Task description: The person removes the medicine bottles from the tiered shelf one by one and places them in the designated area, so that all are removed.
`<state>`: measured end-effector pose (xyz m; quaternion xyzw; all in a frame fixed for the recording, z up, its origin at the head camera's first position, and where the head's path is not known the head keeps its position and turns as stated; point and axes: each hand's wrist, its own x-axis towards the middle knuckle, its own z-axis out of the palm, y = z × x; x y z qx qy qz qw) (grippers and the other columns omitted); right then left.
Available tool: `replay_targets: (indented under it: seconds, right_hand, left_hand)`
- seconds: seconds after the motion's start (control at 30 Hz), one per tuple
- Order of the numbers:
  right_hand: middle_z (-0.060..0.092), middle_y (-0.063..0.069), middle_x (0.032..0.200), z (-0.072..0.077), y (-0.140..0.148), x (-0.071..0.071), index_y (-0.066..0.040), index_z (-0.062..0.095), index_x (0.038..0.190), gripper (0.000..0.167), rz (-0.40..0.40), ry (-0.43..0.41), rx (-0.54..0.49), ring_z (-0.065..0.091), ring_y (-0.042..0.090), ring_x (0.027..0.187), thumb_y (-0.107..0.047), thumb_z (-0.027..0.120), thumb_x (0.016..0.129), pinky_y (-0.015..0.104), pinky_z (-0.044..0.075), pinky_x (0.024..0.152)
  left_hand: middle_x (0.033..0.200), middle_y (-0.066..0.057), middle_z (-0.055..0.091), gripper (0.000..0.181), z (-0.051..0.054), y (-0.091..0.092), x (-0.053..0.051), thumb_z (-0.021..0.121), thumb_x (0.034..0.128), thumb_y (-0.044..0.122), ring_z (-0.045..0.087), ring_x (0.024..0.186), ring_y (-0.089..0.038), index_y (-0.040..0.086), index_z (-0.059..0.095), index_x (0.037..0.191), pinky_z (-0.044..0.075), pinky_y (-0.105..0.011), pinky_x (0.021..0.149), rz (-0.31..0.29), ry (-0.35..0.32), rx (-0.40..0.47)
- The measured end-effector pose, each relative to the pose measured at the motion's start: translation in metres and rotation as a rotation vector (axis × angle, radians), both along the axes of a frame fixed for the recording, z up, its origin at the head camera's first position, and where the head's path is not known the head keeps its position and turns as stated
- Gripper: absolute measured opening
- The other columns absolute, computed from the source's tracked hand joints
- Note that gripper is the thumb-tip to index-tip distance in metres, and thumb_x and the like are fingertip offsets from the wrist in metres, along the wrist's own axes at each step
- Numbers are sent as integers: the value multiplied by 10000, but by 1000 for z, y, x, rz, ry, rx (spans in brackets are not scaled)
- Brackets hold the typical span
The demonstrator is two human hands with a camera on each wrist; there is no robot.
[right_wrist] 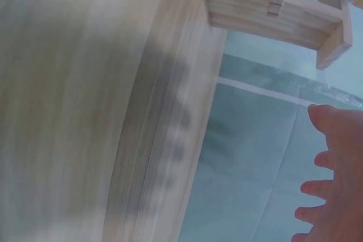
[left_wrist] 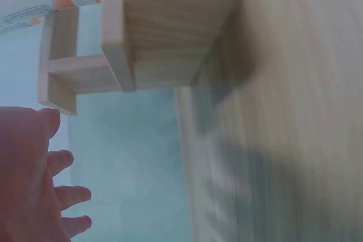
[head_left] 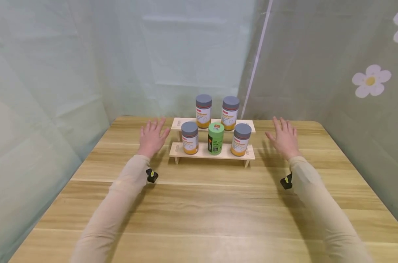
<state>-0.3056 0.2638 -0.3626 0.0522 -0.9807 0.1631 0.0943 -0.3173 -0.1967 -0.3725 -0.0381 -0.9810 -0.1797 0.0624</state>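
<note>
Both hands are held with fingers spread, one on each side of a two-step wooden rack, and neither touches it. My left hand [head_left: 152, 138] is nearest the rack's left end; my right hand [head_left: 285, 138] is off its right end. On the upper shelf [head_left: 182, 124] stand two grey-lidded jars, a left one [head_left: 203, 111] and a right one [head_left: 230, 113]. The lower shelf [head_left: 202, 155] bears a green jar [head_left: 215, 138] between two more grey-lidded jars [head_left: 190, 138] [head_left: 241, 140]. In the wrist views, the rack's wooden side [left_wrist: 170, 38] shows beyond each thumb.
The rack stands toward the back of a wood-grain table [head_left: 199, 212]. Pale curtains [head_left: 185, 54] hang behind and beside it, the right one [head_left: 333, 47] with flower prints. A small black device [head_left: 151, 175] sits at the left wrist, another [head_left: 286, 181] at the right.
</note>
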Motion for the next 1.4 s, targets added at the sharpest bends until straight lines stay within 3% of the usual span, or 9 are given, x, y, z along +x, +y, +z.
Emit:
replay_targets:
  seconds: [0.13,0.33,0.43,0.6,0.73,0.93,1.13,1.4]
  right_hand:
    - [70,299,1581,-2,1,0,-58,87,1554,719,-8,-4,-54,30,512,1447,-350,462,1014,676,-1,1147]
    - [26,304,1584,-7,2,-2,-56,49,1556,732,-5,-23,-139,19,516,1444,-367,441,1021,688,5,1138]
    - [51,319,1575,-7,2,-1,-42,81,1551,723,-10,-11,-179,47,514,1442,-365,447,1019,687,31,1139]
    - [165,339,1536,-3,-1,2,-12,159,1533,695,-22,40,-257,151,518,1415,-306,499,1003,656,128,1144]
    - [227,342,1510,3,-5,4,15,191,1519,679,-14,62,-314,214,517,1392,-273,516,998,631,194,1141]
    - [293,337,1487,13,-13,9,29,270,1490,603,7,86,-392,300,496,1359,-232,504,1000,624,264,1109]
    - [425,317,1397,19,-22,14,32,410,1419,489,32,137,-407,415,470,1276,-170,524,988,603,339,1050]
    - [461,266,1413,23,-31,19,4,418,1419,483,34,121,-449,449,437,1282,-195,521,991,571,371,1058]
  left_hand:
    - [1616,-181,157,624,0,5,-2,223,1035,509,69,1482,-440,198,130,1568,-26,-623,1177,-4,-12,113]
    - [1559,-210,304,673,3,4,-2,204,1025,550,295,1419,-440,157,141,1567,206,-580,1169,-28,-99,319]
    - [1532,-209,364,700,5,3,-1,206,1014,579,370,1388,-414,148,161,1563,265,-558,1154,-34,-156,431]
    - [1436,-228,465,705,6,6,-4,245,1013,572,504,1274,-403,92,246,1530,391,-534,1074,-85,-191,620]
    - [1450,-263,424,699,6,9,-3,277,1021,539,466,1301,-429,59,223,1526,395,-541,1071,-121,-227,768]
    - [1554,-249,258,736,0,9,3,437,1014,420,319,1413,-412,112,52,1561,293,-554,1148,-193,-358,947]
    - [1567,-237,228,798,-7,9,6,512,989,376,272,1441,-375,158,6,1566,270,-539,1165,-191,-407,966]
    - [1571,-228,231,775,-12,4,4,522,997,324,292,1432,-377,129,29,1562,301,-522,1154,-212,-433,952]
